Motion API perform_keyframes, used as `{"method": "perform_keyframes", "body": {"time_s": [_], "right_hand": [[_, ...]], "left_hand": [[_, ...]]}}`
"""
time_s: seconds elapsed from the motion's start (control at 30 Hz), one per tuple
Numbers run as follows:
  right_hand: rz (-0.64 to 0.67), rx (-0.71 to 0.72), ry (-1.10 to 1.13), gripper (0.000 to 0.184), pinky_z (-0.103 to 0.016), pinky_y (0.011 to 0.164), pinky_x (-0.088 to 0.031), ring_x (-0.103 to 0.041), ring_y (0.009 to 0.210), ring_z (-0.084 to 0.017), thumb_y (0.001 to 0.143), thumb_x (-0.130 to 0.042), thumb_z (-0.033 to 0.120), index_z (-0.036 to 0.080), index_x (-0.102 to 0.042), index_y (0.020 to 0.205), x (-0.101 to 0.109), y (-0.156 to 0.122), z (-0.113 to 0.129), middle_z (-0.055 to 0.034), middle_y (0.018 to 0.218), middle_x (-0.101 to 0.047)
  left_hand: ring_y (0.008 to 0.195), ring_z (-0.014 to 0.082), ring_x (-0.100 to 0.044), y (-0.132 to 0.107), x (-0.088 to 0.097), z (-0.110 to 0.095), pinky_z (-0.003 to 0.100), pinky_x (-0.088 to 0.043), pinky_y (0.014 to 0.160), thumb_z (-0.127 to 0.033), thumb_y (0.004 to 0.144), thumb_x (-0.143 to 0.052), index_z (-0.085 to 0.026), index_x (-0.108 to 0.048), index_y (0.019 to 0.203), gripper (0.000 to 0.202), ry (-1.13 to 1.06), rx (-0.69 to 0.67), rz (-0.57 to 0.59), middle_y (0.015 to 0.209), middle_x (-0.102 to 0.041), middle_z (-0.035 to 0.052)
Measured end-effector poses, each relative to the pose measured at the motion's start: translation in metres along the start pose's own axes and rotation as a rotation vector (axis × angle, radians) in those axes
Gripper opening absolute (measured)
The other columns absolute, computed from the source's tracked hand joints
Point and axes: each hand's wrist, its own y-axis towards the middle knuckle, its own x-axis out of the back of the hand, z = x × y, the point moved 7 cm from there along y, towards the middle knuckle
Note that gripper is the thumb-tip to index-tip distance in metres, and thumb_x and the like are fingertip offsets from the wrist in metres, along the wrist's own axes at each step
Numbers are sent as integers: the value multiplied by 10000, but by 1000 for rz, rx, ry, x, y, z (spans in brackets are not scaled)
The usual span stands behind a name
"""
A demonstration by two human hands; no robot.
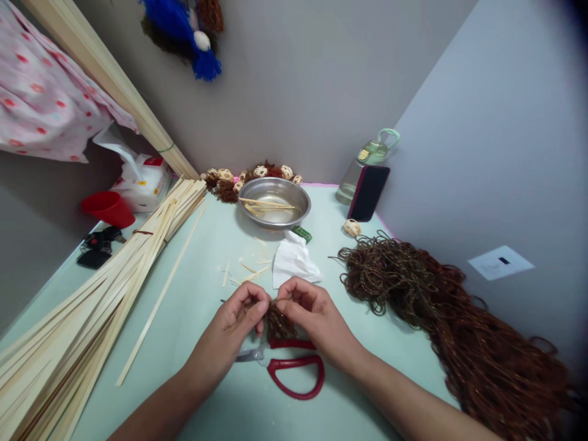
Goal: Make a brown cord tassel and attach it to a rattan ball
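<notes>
Strips (98, 300): pale bundle on your far left, one loose strip (160, 300) just beside it.
Left hand (241, 312): thumb and forefinger pressed together on the left of the brown tuft's (281, 323) gathered end; other fingers curled in.
Bowl (274, 223): steel, beyond your hands, a few strips in it.
Tuft: between your two hands, over the table (211, 380) and right by the scissors. Step looks like fingertip work on the gathered end; any tie there is hidden by your fingers. Next move probably calls for a snug pinch on one side while the other hand works, so no strands slip. Loose ends point back towards you; long axis runs near to far, leaning slightly right at the near end.
Scissors (274, 369): below the tuft, red handles rightward, blades partly under your left hand.
Right hand (312, 311): thumb and forefinger pinching the tuft's top, perhaps a single strand; cannot tell which.
Yarn (436, 306): long brown heap on your right, well apart from the tuft.
</notes>
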Motion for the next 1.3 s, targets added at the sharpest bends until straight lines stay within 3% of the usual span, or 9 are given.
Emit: {"method": "perform_keyframes", "body": {"time_s": [0.13, 0.23, 0.47, 0.67, 0.8, 0.9, 1.0, 1.17, 1.3], "right_hand": [[11, -13, 17, 213, -206, 516, -304, -385, 530, -73, 828, -691, 333, 157, -575, 791, -1, 0, -1, 66, 587, -465], [25, -11, 30, 257, -208, 532, -322, -404, 544, -75, 828, -713, 379, 154, -589, 809, 0, 1, -2, 57, 605, -489], [42, 45, -65, 284, -232, 603, -398, -485, 594, -91, 966, -523, 442, 168, -580, 917, 1, -1, 3, 18, 728, -564], [80, 39, -112, 271, -219, 586, -361, -428, 626, -96, 944, -566, 446, 179, -568, 989, -3, -4, 3, 32, 739, -516], [116, 46, -167, 277, -232, 624, -363, -443, 659, -109, 930, -588, 433, 162, -592, 871, -3, -2, 3, 24, 717, -508], [74, 67, -201, 320, -234, 616, -361, -422, 638, -111, 938, -570, 428, 162, -563, 760, 1, -1, 7, 28, 675, -466], [45, 93, -262, 328, -233, 615, -352, -397, 647, -111, 974, -500, 446, 171, -547, 799, 3, -4, 11, 27, 698, -445], [180, 33, -295, 390, -241, 605, -350, -399, 657, -117, 962, -503, 484, 173, -498, 727, -7, -7, 3, 20, 699, -443], [82, 49, -249, 358, -248, 644, -383, -456, 675, -123, 967, -510, 431, 169, -520, 722, -2, -4, 0, 14, 698, -479]], "left_hand": [[710, 133, -496, -1, -6, 0, 256, -390, 672, -389, 864, -658, -211, -596, 936, 201, -57, 38, 62, 800, -549, -25], [697, 130, -482, -1, -5, 1, 250, -385, 657, -379, 862, -663, -203, -612, 887, 185, -71, 59, 64, 769, -545, -24], [695, 121, -488, 1, 2, 2, 239, -385, 631, -333, 854, -684, -226, -593, 926, 158, -138, 28, 8, 812, -568, -23], [755, 117, -496, -1, 0, 2, 222, -386, 653, -296, 858, -691, -233, -583, 968, 167, -176, 21, 37, 861, -568, -22], [725, 121, -475, -2, 0, 2, 233, -375, 645, -302, 859, -682, -225, -593, 954, 151, -150, 29, 37, 830, -556, -21], [677, 121, -458, -1, 3, 3, 248, -368, 636, -340, 855, -682, -218, -604, 945, 170, -106, 46, 11, 807, -548, -23], [663, 121, -460, 0, 3, 3, 252, -366, 646, -367, 855, -680, -221, -614, 936, 179, -78, 53, 6, 783, -551, -28], [658, 127, -474, 2, 3, 2, 248, -366, 628, -348, 832, -702, -222, -622, 894, 162, -115, 37, -9, 742, -563, -32], [691, 132, -494, 2, 3, 3, 249, -379, 643, -330, 821, -712, -222, -628, 916, 167, -134, 40, -3, 775, -577, -26]]}}
